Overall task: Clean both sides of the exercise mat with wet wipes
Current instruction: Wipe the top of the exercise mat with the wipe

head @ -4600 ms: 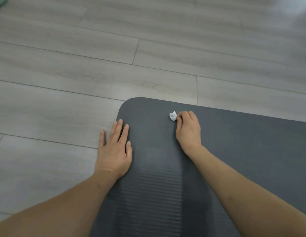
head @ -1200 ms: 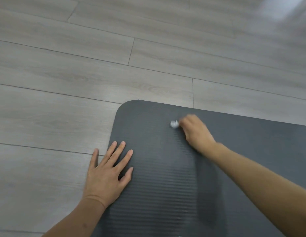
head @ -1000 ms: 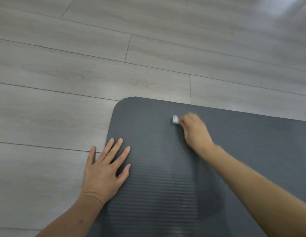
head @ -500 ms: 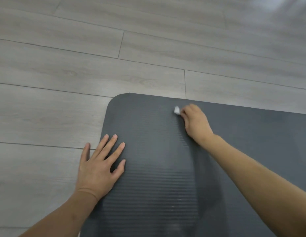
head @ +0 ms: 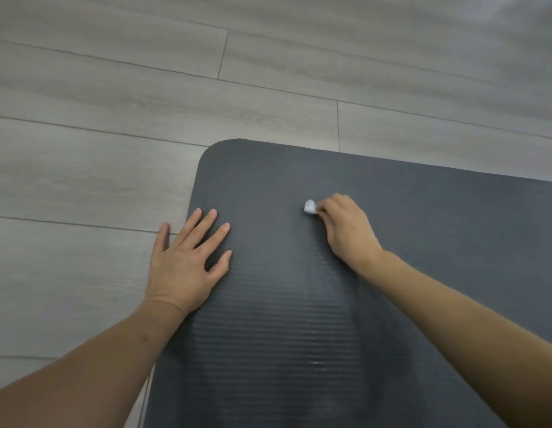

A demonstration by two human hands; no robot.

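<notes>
Fingers of the right hand [head: 345,230] curl round a small crumpled white wet wipe [head: 310,207], pinching it so that only a wad shows past the fingertips, pressed down onto the dark grey ribbed foam exercise mat [head: 423,242]. Bunching the wipe this small probably lets the person bear down on one spot at a time, though it covers little surface with each stroke. The left hand [head: 188,257] lies flat, fingers straight and spread, holding nothing; its palm and most of its fingers rest on the mat's left edge while the outermost finger lies on the floor beside it. That placement looks meant to pin the mat against sliding under the rubbing, and perhaps to carry some of the person's weight as they lean forward.

The mat lies flat on the pale grey wood-plank floor [head: 114,118], one rounded corner towards the upper left, and runs out of view to the right and below. Its top is lined with fine ridges running crosswise. Between the two forearms a broad patch catches the light with a faint sheen, which suggests dampness from wiping; the stretch beyond the wipe towards the far edge looks duller and may not yet be done. The underside is hidden, so that side's condition cannot be told.
</notes>
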